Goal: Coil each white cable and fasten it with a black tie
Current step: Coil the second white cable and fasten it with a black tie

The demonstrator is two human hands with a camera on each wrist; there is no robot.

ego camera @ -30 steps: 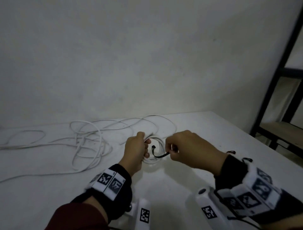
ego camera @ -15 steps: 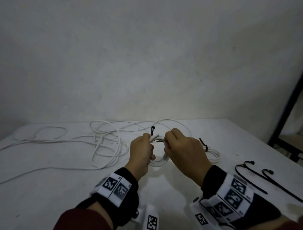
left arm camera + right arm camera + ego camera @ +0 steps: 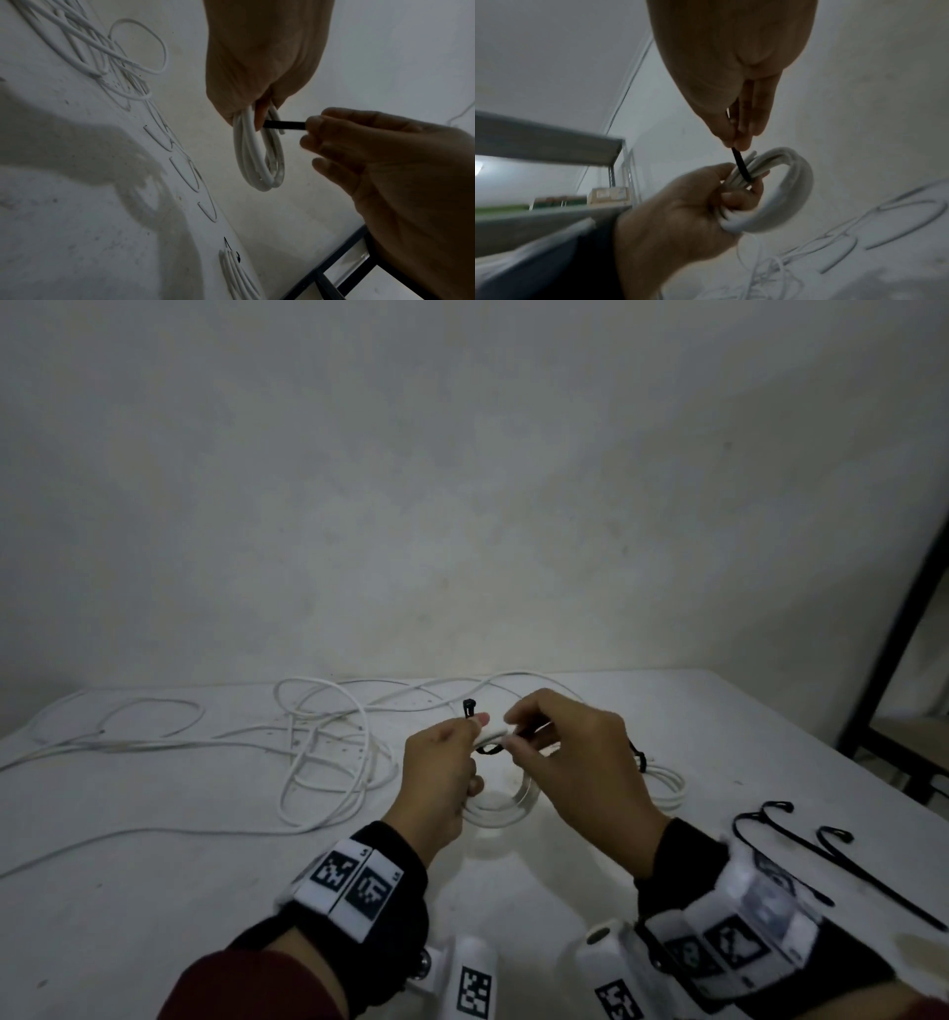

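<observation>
Nearest the camera, the left hand [image 3: 441, 773] is gripping a small coil of white cable [image 3: 506, 806], its fingers curled round the bunched loops at the top while the rest of the coil is hanging just above the white table [image 3: 154, 891]. The left-wrist view is showing the loops [image 3: 259, 160] dangling below the fist. Just beside it, the right hand [image 3: 575, 762] is pinching a black tie [image 3: 284, 124] between thumb and fingertips [image 3: 741, 132]; the tie is running from that pinch to the bundle, where it is crossing the strands [image 3: 743, 168] under the left fingers. One end of the tie [image 3: 468, 708] is sticking up above the left thumb. Whether the tie is already looped fully round the coil is hard to say, since the fingers are covering that spot.

To the right, two spare black ties [image 3: 801, 850] are lying on the table with hooked ends. Behind the right hand, a finished coil [image 3: 662, 780] is resting flat, bound with a black tie of its own [image 3: 638, 757].

Farther back and to the left, a loose white cable [image 3: 318, 752] is sprawling in wide tangled loops across the table toward the grey wall [image 3: 462, 480]. A dark metal rack [image 3: 893, 634] is standing at the far right edge
</observation>
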